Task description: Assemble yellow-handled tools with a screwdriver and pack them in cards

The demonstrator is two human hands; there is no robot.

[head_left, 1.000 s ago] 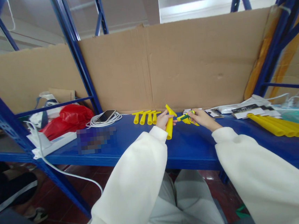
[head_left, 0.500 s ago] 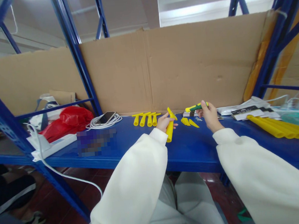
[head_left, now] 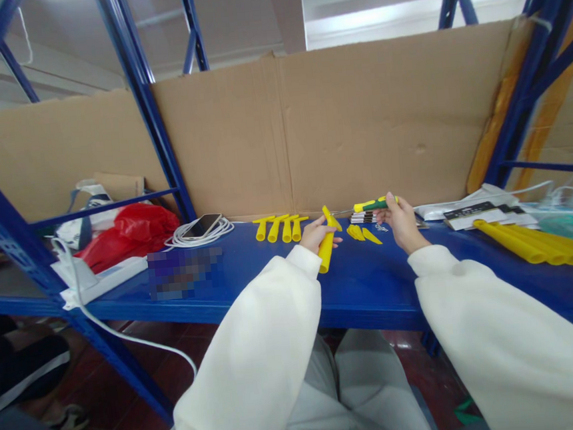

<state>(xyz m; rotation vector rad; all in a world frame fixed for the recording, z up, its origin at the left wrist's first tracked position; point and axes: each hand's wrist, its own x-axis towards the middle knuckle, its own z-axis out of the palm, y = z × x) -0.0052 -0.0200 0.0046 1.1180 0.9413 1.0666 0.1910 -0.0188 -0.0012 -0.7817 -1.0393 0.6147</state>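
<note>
My left hand (head_left: 313,235) is closed around a yellow tapered tube (head_left: 326,257), holding it tilted with its wide end toward me. A thin yellow crosspiece (head_left: 331,218) sits at the tube's far end. In my right hand (head_left: 401,223) is a screwdriver with a yellow and green handle (head_left: 365,206). Its thin shaft points left toward the crosspiece; whether the tip touches it I cannot tell. Between my hands, flat yellow pieces (head_left: 371,237) and tiny metal parts (head_left: 380,227) lie on the blue shelf (head_left: 266,277).
Several yellow tubes with crosspieces (head_left: 286,230) stand in a row at the back left. More plain yellow tubes (head_left: 520,245) lie right. A phone (head_left: 203,226) rests on coiled white cable; a power strip (head_left: 106,281) and red bag (head_left: 130,235) are left. Cardboard (head_left: 358,121) walls the back.
The screwdriver has turned slightly to a more level angle, and its shaft now shows pointing left. My left hand and the tube have barely moved.
</note>
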